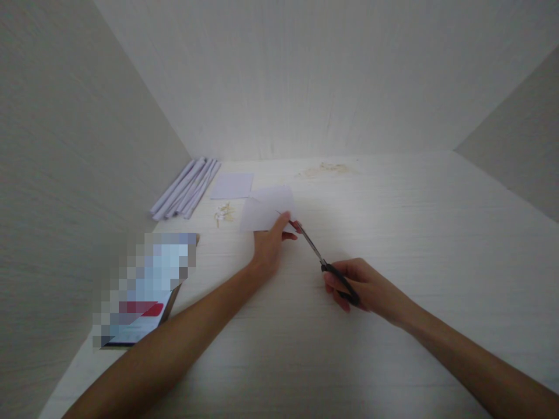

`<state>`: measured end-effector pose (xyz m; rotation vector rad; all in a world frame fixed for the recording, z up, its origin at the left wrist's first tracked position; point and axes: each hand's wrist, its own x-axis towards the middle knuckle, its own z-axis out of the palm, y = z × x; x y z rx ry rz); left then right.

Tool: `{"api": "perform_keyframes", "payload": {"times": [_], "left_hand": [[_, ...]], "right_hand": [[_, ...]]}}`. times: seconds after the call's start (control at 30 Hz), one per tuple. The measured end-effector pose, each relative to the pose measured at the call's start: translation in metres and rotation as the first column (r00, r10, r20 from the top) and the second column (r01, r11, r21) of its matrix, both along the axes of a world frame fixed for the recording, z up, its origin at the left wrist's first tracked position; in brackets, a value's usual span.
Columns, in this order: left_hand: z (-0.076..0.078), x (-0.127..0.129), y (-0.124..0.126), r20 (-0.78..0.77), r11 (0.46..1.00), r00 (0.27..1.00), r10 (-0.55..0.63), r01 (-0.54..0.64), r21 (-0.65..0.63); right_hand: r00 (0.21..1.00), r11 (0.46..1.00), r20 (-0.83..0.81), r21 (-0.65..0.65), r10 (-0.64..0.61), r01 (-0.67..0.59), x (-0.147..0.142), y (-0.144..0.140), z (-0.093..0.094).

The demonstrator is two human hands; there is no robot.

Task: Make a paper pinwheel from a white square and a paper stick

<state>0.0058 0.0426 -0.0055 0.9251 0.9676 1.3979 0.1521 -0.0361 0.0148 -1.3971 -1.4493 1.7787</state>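
My left hand [271, 243] holds a white sheet of paper [266, 209] by its near edge, a little above the pale desk [393, 233]. My right hand [360, 285] grips black-handled scissors [325, 265]. Their blades point up and left, and the tips meet the paper's edge beside my left thumb. A cut or fold line runs across the sheet.
Several rolled white paper tubes [186, 187] lie at the back left against the wall. A flat pale sheet [232, 185] rests beside them, with small paper scraps [224, 213] in front. A box with a blurred label [144, 291] sits at the left. White walls enclose the desk on three sides.
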Motion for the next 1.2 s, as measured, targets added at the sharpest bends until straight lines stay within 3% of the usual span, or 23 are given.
{"api": "perform_keyframes", "payload": {"times": [1.2], "left_hand": [[0.0029, 0.001, -0.0029, -0.028, 1.0, 0.999, -0.023, 0.022, -0.022]], "right_hand": [[1.0, 0.999, -0.012, 0.048, -0.01, 0.01, 0.0007, -0.0001, -0.0059]]}}
